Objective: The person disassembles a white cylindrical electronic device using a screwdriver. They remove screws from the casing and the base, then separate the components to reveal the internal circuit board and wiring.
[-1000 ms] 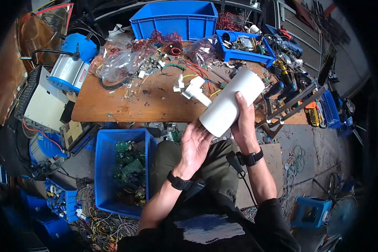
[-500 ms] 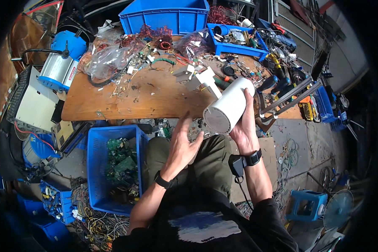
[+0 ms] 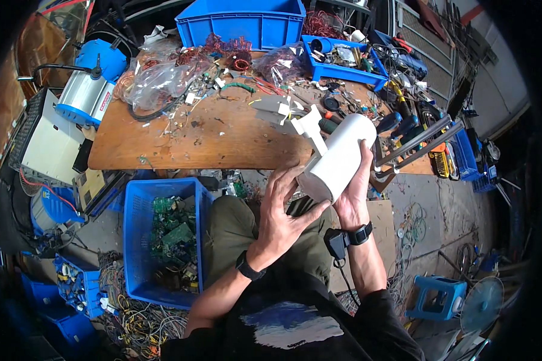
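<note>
A white cylindrical track light with a bracket arm is held tilted over my lap, just off the table's front edge. My right hand is wrapped round its right side and underside, thumb along the body. At the near, lower end of the cylinder, my left hand has its fingers and thumb spread round the rim, gripping that end. The end face is mostly hidden behind the left fingers. The light's bracket points up and left over the table.
The wooden table carries wire scraps, plastic bags and hand tools. Metal bars stick out at its right. A blue bin and a blue tray stand behind. Left of my legs sits a blue crate of circuit boards.
My left hand has moved up and right and closed round the light's lower end. The light has shifted slightly right and turned, its end face now less visible.
</note>
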Demonstrator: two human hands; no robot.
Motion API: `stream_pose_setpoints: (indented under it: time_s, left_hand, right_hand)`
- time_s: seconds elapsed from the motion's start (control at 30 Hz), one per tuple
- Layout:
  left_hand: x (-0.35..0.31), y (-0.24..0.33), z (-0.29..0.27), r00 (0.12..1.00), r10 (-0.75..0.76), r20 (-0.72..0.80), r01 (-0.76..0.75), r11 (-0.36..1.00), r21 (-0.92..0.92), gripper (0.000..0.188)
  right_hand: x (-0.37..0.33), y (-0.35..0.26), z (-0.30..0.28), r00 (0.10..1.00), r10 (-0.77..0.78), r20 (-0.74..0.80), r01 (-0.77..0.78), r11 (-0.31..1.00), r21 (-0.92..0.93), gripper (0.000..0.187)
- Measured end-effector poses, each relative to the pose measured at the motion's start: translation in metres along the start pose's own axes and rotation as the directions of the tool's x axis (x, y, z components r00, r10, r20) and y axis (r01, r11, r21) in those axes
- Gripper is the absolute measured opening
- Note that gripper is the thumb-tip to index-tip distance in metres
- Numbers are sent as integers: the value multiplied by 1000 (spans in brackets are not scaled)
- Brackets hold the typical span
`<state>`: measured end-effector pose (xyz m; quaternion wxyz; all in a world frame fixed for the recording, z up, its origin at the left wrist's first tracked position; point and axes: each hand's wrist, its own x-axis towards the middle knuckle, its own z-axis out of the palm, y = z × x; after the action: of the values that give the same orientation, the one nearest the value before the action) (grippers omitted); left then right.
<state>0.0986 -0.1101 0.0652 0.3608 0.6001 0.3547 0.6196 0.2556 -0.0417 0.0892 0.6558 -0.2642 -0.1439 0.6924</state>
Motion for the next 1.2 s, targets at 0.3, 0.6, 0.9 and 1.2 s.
stream_pose_setpoints:
  time_s: [0.3, 0.6, 0.9, 1.2]
  left_hand:
    - [-9, 0, -1, 984, 176, 3, -176, 979, 103, 61]
    - [-10, 15, 0, 991, 121, -59, -123, 991, -45, 67]
    - [37, 40, -3, 946, -322, 32, 261, 701, -664, 49]
    - [37, 32, 11, 851, -519, -82, 327, 645, -691, 27]
  right_hand:
    - [-2, 1, -17, 979, -15, 201, -7, 994, 109, 84]
    - [-9, 0, -14, 980, -120, 157, 119, 993, 17, 95]
    - [-12, 5, -4, 984, -66, 167, 86, 989, -116, 91]
    - [-12, 19, -20, 992, -66, 111, 91, 968, -233, 78]
